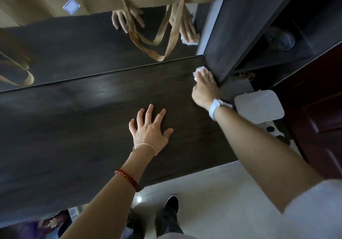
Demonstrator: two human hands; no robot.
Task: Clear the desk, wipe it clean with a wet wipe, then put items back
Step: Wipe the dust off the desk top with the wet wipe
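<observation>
Both forearms reach over the near edge of the dark wooden surface (74, 127), which carries no readable writing. At its far edge stands a mirror (64, 44). Left hand (150, 131) lies flat near the middle of the surface, its grip open with spread fingers, holding nothing. Right hand (204, 87) presses a crumpled white wet wipe (198, 71) at the far right corner, fingers curled over it.

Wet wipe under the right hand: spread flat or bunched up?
Bunched up. The wet wipe shows as a crumpled white wad sticking out past the right hand, at the desk top's far right corner.
</observation>
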